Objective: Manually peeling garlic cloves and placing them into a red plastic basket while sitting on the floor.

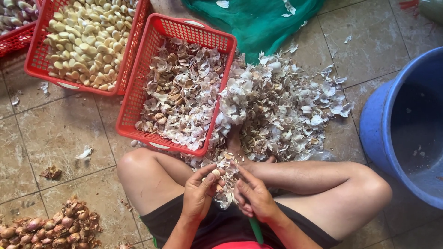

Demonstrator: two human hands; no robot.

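I sit cross-legged on a tiled floor. My left hand point(199, 190) pinches a small pale garlic clove point(216, 173) between thumb and fingers. My right hand point(253, 198) is closed around a tool with a green handle point(256, 230), its thumb and forefinger reaching toward the clove. The tool's working end is hidden by the fingers. Loose garlic skins lie in my lap between the two hands.
A red basket of garlic skins point(138, 99) stands ahead, beside a red basket of peeled cloves point(37, 64). A heap of skins point(286, 106) covers the floor. Unpeeled garlic point(50, 228) lies lower left. A blue tub point(376, 124) is at right, green netting point(258, 23) beyond.
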